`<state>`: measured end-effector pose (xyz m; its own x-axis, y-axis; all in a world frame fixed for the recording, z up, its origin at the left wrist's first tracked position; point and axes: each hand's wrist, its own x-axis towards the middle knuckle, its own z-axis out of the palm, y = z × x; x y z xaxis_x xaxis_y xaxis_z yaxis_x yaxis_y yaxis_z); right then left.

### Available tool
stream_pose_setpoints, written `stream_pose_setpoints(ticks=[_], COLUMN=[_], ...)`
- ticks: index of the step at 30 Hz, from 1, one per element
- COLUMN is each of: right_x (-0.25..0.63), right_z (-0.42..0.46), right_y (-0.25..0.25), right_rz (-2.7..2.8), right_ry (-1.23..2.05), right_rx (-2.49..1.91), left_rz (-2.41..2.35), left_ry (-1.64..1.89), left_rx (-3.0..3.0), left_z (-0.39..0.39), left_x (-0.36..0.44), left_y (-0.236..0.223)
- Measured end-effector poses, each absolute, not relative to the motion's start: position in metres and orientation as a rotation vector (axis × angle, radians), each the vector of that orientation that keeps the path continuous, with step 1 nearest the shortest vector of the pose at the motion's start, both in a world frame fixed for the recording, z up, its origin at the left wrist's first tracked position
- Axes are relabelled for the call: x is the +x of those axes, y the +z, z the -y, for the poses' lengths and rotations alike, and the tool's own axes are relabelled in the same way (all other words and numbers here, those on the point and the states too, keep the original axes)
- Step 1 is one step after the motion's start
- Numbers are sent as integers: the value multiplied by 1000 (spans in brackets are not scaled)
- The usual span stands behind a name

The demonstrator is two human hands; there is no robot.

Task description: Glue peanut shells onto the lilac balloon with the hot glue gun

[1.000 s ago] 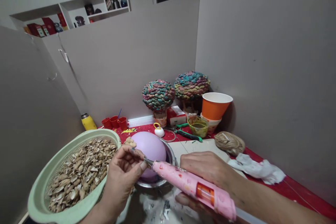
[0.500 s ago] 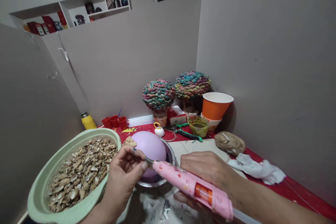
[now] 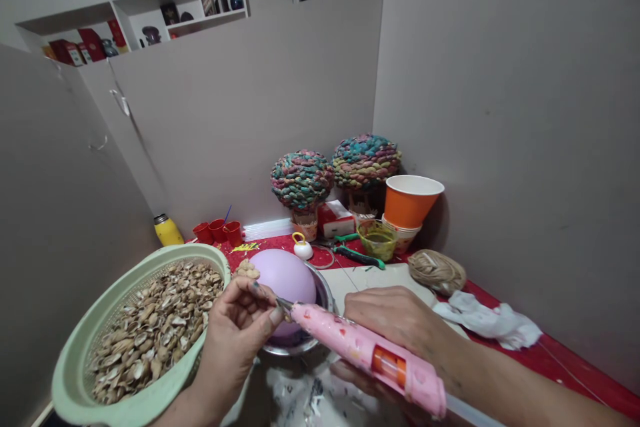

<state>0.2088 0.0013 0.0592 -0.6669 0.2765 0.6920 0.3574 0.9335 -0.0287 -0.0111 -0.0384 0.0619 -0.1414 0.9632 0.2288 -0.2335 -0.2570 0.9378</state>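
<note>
Grey panels rise on both sides and behind a work table spread with a red cloth [image 3: 575,363], and a white shelf [image 3: 183,10] with boxes and small jars sits above the back panel. On the cloth, two round trees [image 3: 302,180] covered in painted shells (blue, green, pink and yellow) stand near the corner, the right one a little farther back. Just beside them are an orange paper cup [image 3: 411,203], a glass bowl [image 3: 377,241] stained yellow-green, and pliers [image 3: 359,256] with green and black handles. Three red cups [image 3: 217,231] and a yellow bottle [image 3: 169,230] stand farther left.

Nearer, a purple balloon [image 3: 285,278] rests in a metal bowl [image 3: 327,293], with a few pale shells [image 3: 247,269] against its left side. The right hand [image 3: 395,323] is wrapped around a pink glue gun [image 3: 345,340], tilted so its nozzle points up and left, a clear glue stick [image 3: 473,411] coming out of the back. The left hand [image 3: 245,317] is right at the nozzle, in front of the balloon, its thumb and forefinger nearly together (whatever is between them is too small to tell). Left of that hand sits a green basket [image 3: 67,373] full of nut shells [image 3: 155,333]. A ball of brown twine [image 3: 437,271] and a crumpled white cloth [image 3: 493,321] lie to the right.
</note>
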Motion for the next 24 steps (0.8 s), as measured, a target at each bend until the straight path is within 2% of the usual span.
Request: stream_pose_setpoints(ticks=[10, 24], right_x=[207, 207], right_z=[-4, -4], right_y=[58, 58], right_rz=[2250, 2273], right_ry=[-224, -37], right_rx=[-407, -397], left_rz=[-903, -831], left_ry=[1578, 1551], left_rx=[1099, 1086], left_z=[36, 37], left_x=[-11, -13], left_y=[60, 55])
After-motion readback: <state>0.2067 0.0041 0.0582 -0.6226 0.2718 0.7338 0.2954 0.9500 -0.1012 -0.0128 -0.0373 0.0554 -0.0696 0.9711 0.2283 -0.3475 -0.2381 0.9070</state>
